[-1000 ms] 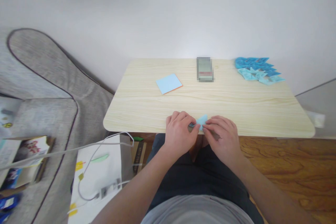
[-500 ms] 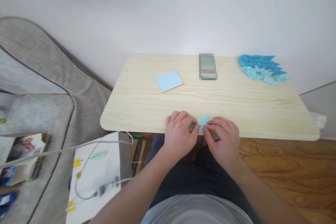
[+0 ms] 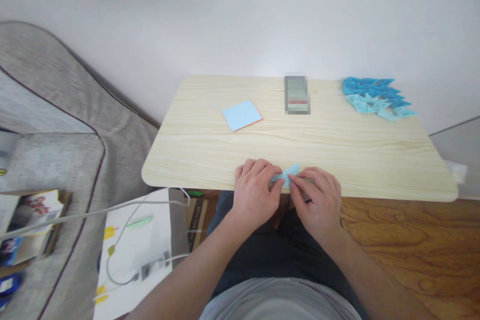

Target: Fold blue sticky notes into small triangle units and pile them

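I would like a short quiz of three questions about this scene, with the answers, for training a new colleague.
1. What do the left hand and right hand both hold?
2. True or false: the folded blue pieces lie toward the right end of the table.
3. Which colour shows along an edge of the light-blue paper square? A) green B) orange C) black

Key: 1. A small light-blue folded paper; 2. True; 3. B

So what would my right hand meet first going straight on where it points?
The folded paper, which the right hand touches; beyond it, probably the left hand, though depth is unclear.
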Tool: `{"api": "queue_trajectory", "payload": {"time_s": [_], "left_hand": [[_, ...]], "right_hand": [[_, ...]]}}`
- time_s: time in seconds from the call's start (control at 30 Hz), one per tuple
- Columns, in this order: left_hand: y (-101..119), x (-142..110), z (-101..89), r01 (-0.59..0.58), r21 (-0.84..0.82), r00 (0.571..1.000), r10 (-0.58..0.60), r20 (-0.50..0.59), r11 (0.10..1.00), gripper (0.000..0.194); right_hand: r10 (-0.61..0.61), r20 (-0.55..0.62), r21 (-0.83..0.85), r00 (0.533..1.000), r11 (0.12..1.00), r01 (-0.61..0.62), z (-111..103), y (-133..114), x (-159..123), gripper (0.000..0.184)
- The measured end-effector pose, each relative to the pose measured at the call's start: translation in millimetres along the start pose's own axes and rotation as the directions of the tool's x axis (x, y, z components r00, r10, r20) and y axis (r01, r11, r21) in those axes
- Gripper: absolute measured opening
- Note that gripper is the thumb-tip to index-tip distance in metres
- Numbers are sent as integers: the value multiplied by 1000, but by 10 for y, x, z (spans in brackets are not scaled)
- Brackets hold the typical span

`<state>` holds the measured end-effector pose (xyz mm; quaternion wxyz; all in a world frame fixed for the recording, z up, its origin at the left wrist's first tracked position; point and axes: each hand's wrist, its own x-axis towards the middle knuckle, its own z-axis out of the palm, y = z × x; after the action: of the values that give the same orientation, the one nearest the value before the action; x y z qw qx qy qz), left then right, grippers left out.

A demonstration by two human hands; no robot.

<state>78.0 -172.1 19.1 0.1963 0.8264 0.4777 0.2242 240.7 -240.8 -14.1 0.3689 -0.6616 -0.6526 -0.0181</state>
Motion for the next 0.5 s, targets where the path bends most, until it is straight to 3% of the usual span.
{"api": "queue_trajectory", "payload": {"time_s": [0.5], "left_hand": [[-82,-49,-26,-56,-9,998,56,13,998,20]], "right_hand": [[0,118,7,993,1000,-1,-79,44,4,21]]}}
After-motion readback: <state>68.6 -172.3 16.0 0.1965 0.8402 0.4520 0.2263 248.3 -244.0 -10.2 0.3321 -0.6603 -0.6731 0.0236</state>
